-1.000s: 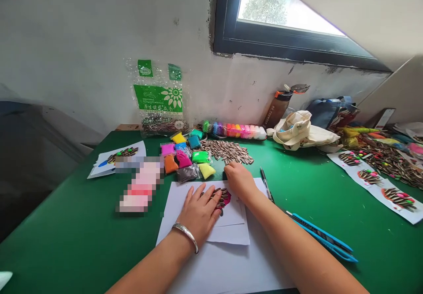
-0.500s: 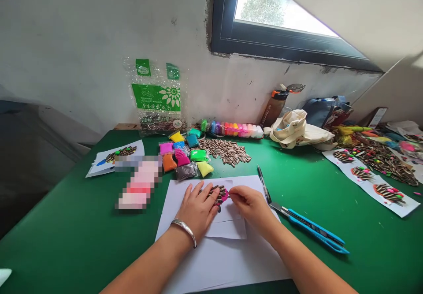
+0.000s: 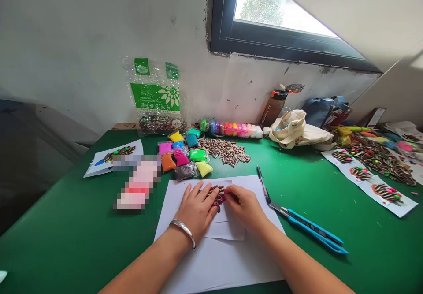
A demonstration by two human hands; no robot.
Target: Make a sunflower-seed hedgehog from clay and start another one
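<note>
My left hand (image 3: 195,206) lies flat with its fingers spread over a small paper card (image 3: 228,231), holding it down. Under and beside those fingers is a cluster of striped sunflower seeds (image 3: 217,194) set in magenta clay. My right hand (image 3: 243,203) is pinched at the right edge of that cluster. Its fingertips touch the clay and hide most of it, so whatever is between them cannot be made out. Larger white sheets (image 3: 254,258) lie beneath the card.
Beyond the sheets are bagged coloured clays (image 3: 180,157) and a pile of sunflower seeds (image 3: 228,150). A pen (image 3: 263,184) and a blue utility knife (image 3: 315,230) lie to the right. Finished seed cards (image 3: 390,195) rest further right, another card (image 3: 115,155) at left.
My right hand has shifted slightly left, onto the seed cluster, covering more of the magenta clay. The left hand keeps its place on the card.
</note>
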